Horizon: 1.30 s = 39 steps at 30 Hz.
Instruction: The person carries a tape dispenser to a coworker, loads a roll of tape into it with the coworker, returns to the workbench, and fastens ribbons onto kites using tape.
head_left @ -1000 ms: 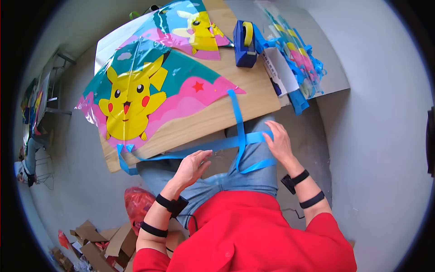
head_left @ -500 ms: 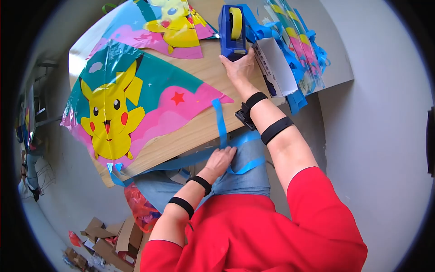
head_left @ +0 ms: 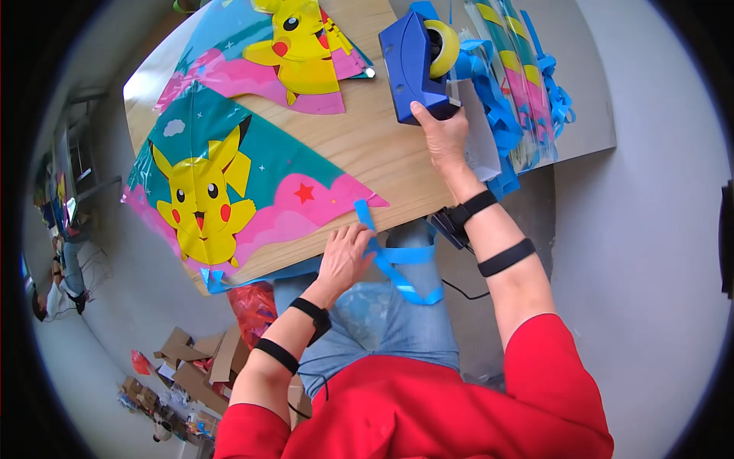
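My right hand (head_left: 443,138) grips the front end of a blue tape dispenser (head_left: 417,65), which is tilted and carries a roll of yellowish tape (head_left: 443,50). At the table's near edge, the curled fingers of my left hand (head_left: 344,258) hold a blue ribbon (head_left: 399,281); the exact contact is partly hidden. The ribbon's upper end lies by the pink right corner of a kite (head_left: 287,222) printed with a yellow cartoon character. This kite is spread on the wooden table (head_left: 382,145), and more blue ribbon shows at its lower left corner.
A second printed kite (head_left: 264,76) lies at the back of the table. Behind my right hand is an open white box (head_left: 480,138), beside bundled kites (head_left: 524,84) with blue ribbons. A red plastic bag (head_left: 252,310) and cardboard boxes (head_left: 202,367) are below on the left.
My right hand has tipped the tape dispenser and shifted it right. My left hand has moved from my lap up and left to the table edge, beside the ribbon's upper end.
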Each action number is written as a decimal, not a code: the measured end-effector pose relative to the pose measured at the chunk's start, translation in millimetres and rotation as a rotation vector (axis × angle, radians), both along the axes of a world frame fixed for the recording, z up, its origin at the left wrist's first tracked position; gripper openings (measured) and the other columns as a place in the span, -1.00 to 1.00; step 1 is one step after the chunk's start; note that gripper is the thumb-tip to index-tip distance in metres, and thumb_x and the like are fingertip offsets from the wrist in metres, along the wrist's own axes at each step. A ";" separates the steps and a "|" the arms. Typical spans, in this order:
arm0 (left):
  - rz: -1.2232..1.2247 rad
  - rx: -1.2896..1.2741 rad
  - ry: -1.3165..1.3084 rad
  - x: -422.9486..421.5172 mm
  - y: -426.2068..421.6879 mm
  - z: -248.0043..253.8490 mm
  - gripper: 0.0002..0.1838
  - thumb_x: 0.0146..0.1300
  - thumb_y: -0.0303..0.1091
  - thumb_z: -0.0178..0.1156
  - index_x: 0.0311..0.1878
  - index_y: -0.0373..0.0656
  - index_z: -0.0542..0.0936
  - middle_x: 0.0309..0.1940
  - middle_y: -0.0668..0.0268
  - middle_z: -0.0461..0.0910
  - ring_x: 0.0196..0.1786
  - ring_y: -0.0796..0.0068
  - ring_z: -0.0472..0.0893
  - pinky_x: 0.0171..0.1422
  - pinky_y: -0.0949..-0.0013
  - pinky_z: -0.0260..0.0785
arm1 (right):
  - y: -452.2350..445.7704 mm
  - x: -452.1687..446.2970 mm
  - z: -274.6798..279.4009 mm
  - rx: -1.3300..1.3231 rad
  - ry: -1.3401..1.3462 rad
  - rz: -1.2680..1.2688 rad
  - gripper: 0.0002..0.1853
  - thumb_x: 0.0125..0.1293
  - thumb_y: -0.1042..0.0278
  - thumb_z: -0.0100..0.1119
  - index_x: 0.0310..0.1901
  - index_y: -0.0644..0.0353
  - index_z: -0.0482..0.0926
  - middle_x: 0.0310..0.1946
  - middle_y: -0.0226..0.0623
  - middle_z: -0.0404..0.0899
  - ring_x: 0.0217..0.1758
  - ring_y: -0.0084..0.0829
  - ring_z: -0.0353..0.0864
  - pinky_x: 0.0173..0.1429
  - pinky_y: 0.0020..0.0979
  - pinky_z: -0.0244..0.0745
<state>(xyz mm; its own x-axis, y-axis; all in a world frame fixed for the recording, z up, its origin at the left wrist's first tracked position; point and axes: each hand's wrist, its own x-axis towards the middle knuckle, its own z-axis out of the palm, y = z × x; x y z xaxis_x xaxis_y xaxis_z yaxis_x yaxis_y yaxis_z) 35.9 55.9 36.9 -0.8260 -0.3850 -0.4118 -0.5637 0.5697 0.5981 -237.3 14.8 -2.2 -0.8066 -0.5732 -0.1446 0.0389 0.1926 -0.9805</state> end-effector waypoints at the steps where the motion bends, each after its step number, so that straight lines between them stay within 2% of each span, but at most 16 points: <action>1: -0.101 -0.033 0.024 1.7 -0.9 4.1 -0.42 -0.05 -0.30 0.31 0.11 -0.09 0.40 0.12 0.24 0.38 0.16 0.19 0.37 0.23 0.21 0.21 | 3.6 -2.5 12.5 -0.043 -0.110 -0.002 -0.44 -0.11 0.29 0.46 -0.10 0.39 0.43 -0.24 -0.20 0.57 -0.22 -0.43 0.56 -0.09 -0.41 0.46; 2: -0.208 -0.053 0.052 5.3 4.5 7.6 -0.39 -0.06 -0.30 0.32 0.13 -0.08 0.38 0.17 0.26 0.31 0.19 0.20 0.32 0.26 0.19 0.17 | 9.4 -3.9 23.2 -0.086 -0.216 0.014 -0.54 -0.04 0.35 0.42 -0.13 0.37 0.46 -0.24 -0.29 0.56 -0.24 -0.51 0.53 -0.10 -0.45 0.45; 4: -0.371 -0.014 0.072 11.6 18.8 14.4 -0.38 -0.05 -0.33 0.30 0.16 -0.11 0.36 0.23 0.28 0.24 0.22 0.23 0.29 0.27 0.21 0.16 | 24.5 -2.2 47.2 -0.065 -0.318 0.006 -0.56 -0.03 0.36 0.41 -0.14 0.36 0.47 -0.23 -0.31 0.56 -0.23 -0.51 0.53 -0.09 -0.46 0.45; 8: -0.337 0.319 0.040 12.4 35.6 19.5 -0.33 -0.08 -0.37 0.32 0.19 -0.14 0.34 0.24 0.25 0.23 0.22 0.19 0.29 0.26 0.19 0.21 | 58.1 -6.5 116.2 -0.074 -0.491 0.063 -0.56 0.03 0.42 0.34 -0.05 0.35 0.43 -0.18 -0.31 0.52 -0.15 -0.55 0.50 -0.03 -0.49 0.42; 11: -0.373 0.304 0.006 17.6 24.7 25.9 -0.37 -0.04 -0.36 0.29 0.18 -0.14 0.36 0.18 0.22 0.32 0.18 0.18 0.36 0.21 0.19 0.26 | 92.4 -1.8 169.4 -0.089 -0.495 0.029 -0.49 0.06 0.44 0.30 0.05 0.37 0.37 -0.10 -0.29 0.50 -0.07 -0.57 0.48 0.01 -0.48 0.42; 14: -0.524 0.318 -0.283 26.6 -1.2 16.7 -0.42 0.03 -0.33 0.24 0.18 -0.12 0.37 0.06 0.18 0.45 0.07 0.15 0.47 0.14 0.17 0.33 | 137.8 10.9 222.6 -0.017 -0.473 -0.066 -0.46 0.08 0.38 0.27 0.09 0.37 0.34 -0.07 -0.26 0.48 -0.02 -0.52 0.48 0.05 -0.44 0.43; 15: -0.521 0.237 -0.193 34.8 -11.5 13.0 -0.49 0.08 -0.29 0.19 0.15 -0.11 0.41 -0.06 0.14 0.53 -0.04 0.12 0.54 0.05 0.16 0.39 | 150.7 18.0 242.4 -0.015 -0.483 -0.113 -0.46 0.10 0.36 0.26 0.10 0.38 0.33 -0.06 -0.25 0.48 -0.01 -0.49 0.49 0.07 -0.42 0.43; 16: -0.491 0.229 -0.147 41.1 -24.1 6.7 -0.50 0.09 -0.28 0.19 0.13 -0.13 0.41 -0.05 0.10 0.52 -0.05 0.08 0.54 0.03 0.14 0.40 | 166.7 27.5 257.2 -0.014 -0.501 -0.161 -0.45 0.11 0.33 0.25 0.11 0.38 0.32 -0.06 -0.24 0.48 0.00 -0.47 0.49 0.08 -0.40 0.44; 19: -0.371 0.207 -0.167 57.4 -57.1 24.2 -0.52 0.09 -0.27 0.18 0.11 -0.17 0.43 -0.03 0.04 0.51 -0.06 0.02 0.53 0.01 0.11 0.40 | 223.1 52.0 275.8 0.008 -0.420 -0.291 -0.44 0.17 0.20 0.16 0.13 0.37 0.32 -0.04 -0.21 0.47 -0.03 -0.38 0.51 0.10 -0.23 0.44; 25: -0.303 0.044 -0.344 69.2 -61.3 107.1 -0.54 0.08 -0.31 0.20 0.07 -0.23 0.45 -0.07 0.02 0.54 -0.06 0.00 0.54 -0.01 0.13 0.41 | 351.7 52.8 280.0 -0.224 -0.623 -0.379 -0.42 0.18 0.14 0.16 0.11 0.39 0.33 0.06 -0.12 0.45 0.08 -0.30 0.50 0.16 -0.14 0.44; 29: -0.307 0.204 -0.399 -7.1 18.0 168.2 -0.53 0.09 -0.25 0.24 0.07 -0.26 0.48 -0.06 0.07 0.56 -0.10 0.16 0.60 0.01 0.22 0.42 | 447.7 28.1 288.1 -0.265 -0.574 -0.515 -0.40 0.16 0.16 0.20 0.15 0.35 0.30 -0.04 -0.22 0.48 0.00 -0.41 0.51 0.04 -0.29 0.49; 30: -0.364 0.252 -0.409 -43.1 33.0 166.7 -0.52 0.10 -0.24 0.24 0.08 -0.26 0.48 -0.05 0.08 0.56 -0.10 0.19 0.60 0.02 0.24 0.43 | 467.2 22.5 283.6 -0.276 -0.558 -0.537 -0.39 0.12 0.21 0.22 0.14 0.38 0.30 -0.05 -0.23 0.47 0.02 -0.44 0.47 0.12 -0.31 0.42; 33: -0.619 0.356 -0.258 -193.9 154.9 215.9 -0.36 0.10 -0.18 0.28 0.23 -0.23 0.35 0.04 0.08 0.52 0.09 0.21 0.52 0.20 0.28 0.32 | 546.5 6.5 310.6 -0.332 -0.454 -0.645 -0.34 0.05 0.39 0.27 0.16 0.43 0.22 0.00 -0.20 0.41 0.11 -0.42 0.42 0.25 -0.32 0.29; 35: -0.817 0.475 -0.061 -275.9 244.7 249.2 -0.19 0.16 -0.04 0.24 0.37 -0.18 0.12 0.22 0.10 0.37 0.27 0.20 0.35 0.33 0.23 0.16 | 590.1 4.6 325.6 -0.379 -0.346 -0.762 -0.31 0.03 0.46 0.29 0.18 0.43 0.17 0.03 -0.18 0.39 0.13 -0.40 0.41 0.26 -0.30 0.29; 36: -0.817 0.653 -0.055 -305.4 295.0 265.3 -0.17 0.18 0.06 0.15 0.38 -0.15 0.07 0.27 0.13 0.30 0.31 0.22 0.30 0.36 0.20 0.10 | 613.1 6.0 332.4 -0.434 -0.312 -0.837 -0.26 -0.01 0.56 0.31 0.20 0.40 0.13 0.04 -0.15 0.37 0.13 -0.39 0.41 0.24 -0.30 0.32; 39: -0.792 1.182 -0.188 -352.6 417.2 288.1 -0.11 0.22 0.31 -0.09 0.42 -0.09 -0.07 0.37 0.20 0.13 0.38 0.24 0.16 0.42 0.13 -0.04 | 654.6 22.0 355.1 -0.405 -0.077 -1.034 -0.26 -0.03 0.55 0.33 0.20 0.37 0.14 0.02 -0.17 0.38 0.11 -0.40 0.43 0.22 -0.31 0.36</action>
<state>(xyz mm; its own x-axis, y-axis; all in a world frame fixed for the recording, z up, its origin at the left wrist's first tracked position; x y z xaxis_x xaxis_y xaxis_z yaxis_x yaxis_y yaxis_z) -316.8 473.0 325.0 -0.5554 0.7810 -0.2854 -0.4615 -0.0040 0.8871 -215.2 669.4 352.9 -0.9198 0.3539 -0.1693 0.0592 -0.3015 -0.9516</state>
